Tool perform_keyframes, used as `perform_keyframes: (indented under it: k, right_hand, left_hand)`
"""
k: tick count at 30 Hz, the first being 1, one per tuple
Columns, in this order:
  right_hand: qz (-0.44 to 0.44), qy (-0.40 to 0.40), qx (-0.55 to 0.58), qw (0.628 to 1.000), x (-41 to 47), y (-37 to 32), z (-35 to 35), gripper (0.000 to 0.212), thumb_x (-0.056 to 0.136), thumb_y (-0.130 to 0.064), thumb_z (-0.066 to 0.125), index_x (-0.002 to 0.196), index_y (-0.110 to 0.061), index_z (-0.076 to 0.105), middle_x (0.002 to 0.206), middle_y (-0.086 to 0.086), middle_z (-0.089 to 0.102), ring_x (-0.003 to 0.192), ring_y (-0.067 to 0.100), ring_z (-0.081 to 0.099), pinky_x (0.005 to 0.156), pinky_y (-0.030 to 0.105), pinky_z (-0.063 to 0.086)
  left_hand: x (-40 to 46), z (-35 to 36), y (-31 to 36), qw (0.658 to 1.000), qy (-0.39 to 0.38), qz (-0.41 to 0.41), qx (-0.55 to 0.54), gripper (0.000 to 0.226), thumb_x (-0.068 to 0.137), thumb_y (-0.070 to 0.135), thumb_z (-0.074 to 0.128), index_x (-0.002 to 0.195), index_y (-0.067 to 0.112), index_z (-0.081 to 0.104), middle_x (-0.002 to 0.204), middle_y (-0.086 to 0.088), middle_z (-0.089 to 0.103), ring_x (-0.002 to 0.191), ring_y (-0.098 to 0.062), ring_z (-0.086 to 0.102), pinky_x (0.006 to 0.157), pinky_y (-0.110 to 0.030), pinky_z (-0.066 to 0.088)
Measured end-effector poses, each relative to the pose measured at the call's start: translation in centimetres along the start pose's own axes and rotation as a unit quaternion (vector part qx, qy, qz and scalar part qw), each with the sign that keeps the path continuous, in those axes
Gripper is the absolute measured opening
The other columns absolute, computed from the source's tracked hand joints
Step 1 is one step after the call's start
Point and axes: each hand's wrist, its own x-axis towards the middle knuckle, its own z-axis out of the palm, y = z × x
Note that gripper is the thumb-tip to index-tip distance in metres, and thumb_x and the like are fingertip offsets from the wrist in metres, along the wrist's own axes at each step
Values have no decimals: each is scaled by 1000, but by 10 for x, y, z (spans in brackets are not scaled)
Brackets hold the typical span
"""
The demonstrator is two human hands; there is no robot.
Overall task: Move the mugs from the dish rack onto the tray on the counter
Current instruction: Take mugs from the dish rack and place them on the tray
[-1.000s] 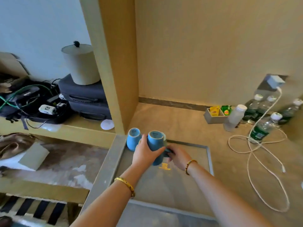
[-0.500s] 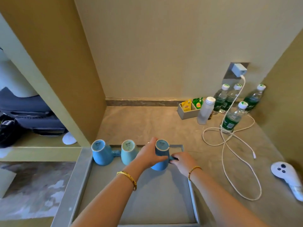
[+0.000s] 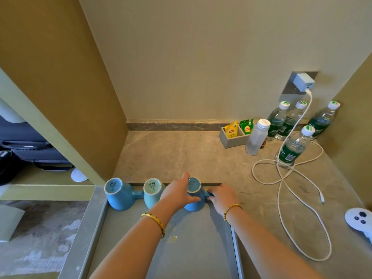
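Note:
Three blue mugs stand upside down in a row along the far edge of the grey tray (image 3: 96, 224). The left mug (image 3: 118, 195) is mid blue, the middle mug (image 3: 152, 193) paler. My left hand (image 3: 178, 191) grips the side of the right mug (image 3: 194, 200), thumb across its front. My right hand (image 3: 222, 197) pinches that mug's handle at its right side. The mug rests on the tray floor by the far right corner. No dish rack is in view.
A white charging cable (image 3: 281, 190) loops over the stone counter right of the tray. Several water bottles (image 3: 292, 147), a white bottle (image 3: 255, 137) and a grey tea-bag box (image 3: 233, 134) stand at the back right. A white controller (image 3: 360, 220) lies at the right edge.
The view swung right and down. Both hands carried the third mug down onto the tray beside the other two, and they still hold it.

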Motion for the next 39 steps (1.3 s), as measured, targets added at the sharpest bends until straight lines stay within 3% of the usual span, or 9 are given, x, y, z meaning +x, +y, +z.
perform_keyframes:
  k: [5,8,15,21,26,29,33,36,39]
  right_hand:
    - [-8,-4,-41,999,6,2,4,25,92,-38,49,98,-18,63,101,8,66,106,26,50,82,33,40]
    - [-10,15,-68,997,8,5,5,27,92,-37,48,105,-18,63,109,6,58,109,25,46,86,33,39]
    - [19,-55,21,998,8,2,-1,27,93,-31,50,103,-8,61,107,15,64,103,31,59,78,34,45]
    - [29,-37,77,996,0,2,-1,29,94,-27,49,109,-7,62,107,16,66,102,31,60,82,34,46]
    - [38,-14,92,995,-6,2,3,24,94,-20,48,110,-7,61,108,16,66,103,31,60,83,34,46]
    - [50,-16,87,995,-10,0,5,23,94,-16,48,113,-9,57,112,14,64,104,29,60,83,32,47]
    - [63,69,110,989,-21,-3,2,38,93,-9,45,131,-14,46,126,8,49,113,25,53,88,33,48]
    - [71,169,189,965,-26,-15,-11,37,91,-5,43,127,-13,50,124,6,48,110,23,53,85,34,51]
    - [41,252,235,938,-28,-44,-27,29,92,-6,41,115,-13,56,117,5,52,97,21,57,72,27,48]
  left_hand:
    - [-1,6,5,999,15,-2,51,56,74,45,71,99,17,31,86,-5,60,71,-24,58,52,-29,41]
    - [-1,12,11,997,30,-19,68,59,75,46,70,107,14,32,93,-8,62,76,-24,59,54,-29,42]
    - [-3,20,8,997,39,-40,60,62,76,46,70,111,14,31,101,-10,62,87,-27,61,60,-31,45]
    - [-6,19,8,998,34,-42,36,59,76,44,71,108,15,32,102,-11,61,86,-27,60,61,-31,45]
    - [-8,20,11,998,30,-52,-13,56,76,37,73,107,14,32,106,-14,59,92,-28,58,72,-34,48]
    - [-10,19,10,999,21,-44,-24,65,75,37,74,119,14,32,113,-14,57,100,-28,56,82,-37,50]
    - [-18,6,0,999,7,-21,-48,89,76,39,72,144,19,17,131,-14,47,121,-29,46,97,-37,41]
    - [-27,-14,-9,995,52,-18,-85,68,85,35,63,142,23,28,136,-10,48,122,-24,48,97,-32,39]
    - [-40,-36,-22,983,131,-22,-127,41,92,21,53,132,19,47,129,-6,56,117,-20,53,93,-26,38]
